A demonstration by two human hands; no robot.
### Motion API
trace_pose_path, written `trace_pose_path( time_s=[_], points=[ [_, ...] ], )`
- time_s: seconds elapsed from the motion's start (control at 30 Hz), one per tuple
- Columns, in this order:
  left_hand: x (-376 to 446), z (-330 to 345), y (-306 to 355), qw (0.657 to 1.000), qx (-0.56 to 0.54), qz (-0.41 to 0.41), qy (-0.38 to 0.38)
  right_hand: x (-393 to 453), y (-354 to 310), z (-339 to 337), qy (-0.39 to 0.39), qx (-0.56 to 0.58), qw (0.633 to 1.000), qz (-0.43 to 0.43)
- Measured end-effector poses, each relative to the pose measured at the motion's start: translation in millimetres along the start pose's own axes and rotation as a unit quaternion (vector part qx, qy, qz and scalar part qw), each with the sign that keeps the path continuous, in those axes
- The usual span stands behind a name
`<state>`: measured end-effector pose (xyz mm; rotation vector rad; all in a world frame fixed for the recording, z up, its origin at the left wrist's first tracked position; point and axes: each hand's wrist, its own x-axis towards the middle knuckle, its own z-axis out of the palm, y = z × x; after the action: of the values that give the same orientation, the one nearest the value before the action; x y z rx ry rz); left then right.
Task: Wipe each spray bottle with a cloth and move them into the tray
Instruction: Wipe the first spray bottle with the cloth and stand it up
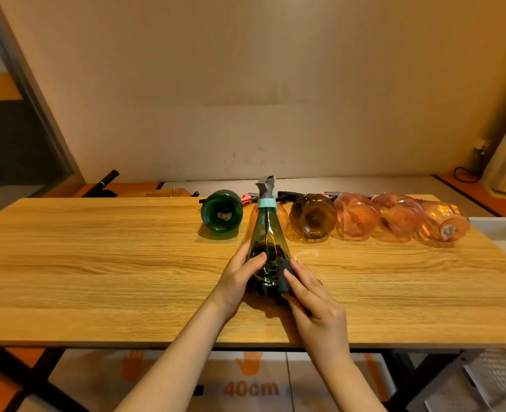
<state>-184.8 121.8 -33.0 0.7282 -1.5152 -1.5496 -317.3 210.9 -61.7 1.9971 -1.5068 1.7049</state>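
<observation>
A green spray bottle (267,233) with a grey trigger head stands upright near the middle of the wooden table (97,263). My left hand (240,278) grips its lower body from the left. My right hand (314,295) presses a dark cloth (286,278) against the bottle's right side. Behind it, several bottles lie on their sides in a row: a dark green one (222,214), an amber one (312,217) and pink ones (356,217). The corner of a white tray (504,233) shows at the table's right edge.
A wall rises close behind the table. Black trigger heads of the lying bottles point toward the back edge. A black tube (107,179) leans at the back left. Cardboard boxes (246,382) sit on the floor under the table's front edge.
</observation>
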Motion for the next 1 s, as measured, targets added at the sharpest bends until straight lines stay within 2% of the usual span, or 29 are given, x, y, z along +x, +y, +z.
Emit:
trace_pose_path(
  time_s=[0.33, 0.53, 0.7, 0.87, 1.0],
  points=[
    [-4.2, -4.9, -7.9, 0.999, -0.034, -0.018, 0.015, 1.8, -0.8, -0.1, -0.002, 0.006, 1.0, 0.011],
    [-4.8, -3.0, -5.9, 1.0, -0.024, -0.014, 0.001, 7.5, -9.9, 0.7, 0.016, 0.053, 0.994, 0.097],
    [-8.1, 0.0, -0.5, 0.999, -0.039, -0.019, -0.004, 48.4, -19.5, -2.2, -0.014, 0.084, 0.986, 0.14],
    [-13.4, 2.6, 3.3, 1.0, -0.026, -0.016, -0.003, 86.8, -23.9, -1.0, -0.044, 0.071, 0.989, 0.125],
    [-13.7, 0.5, 3.9, 0.999, -0.036, -0.022, 0.009, 81.5, -23.4, 1.1, -0.05, 0.075, 0.99, 0.113]
  ],
)
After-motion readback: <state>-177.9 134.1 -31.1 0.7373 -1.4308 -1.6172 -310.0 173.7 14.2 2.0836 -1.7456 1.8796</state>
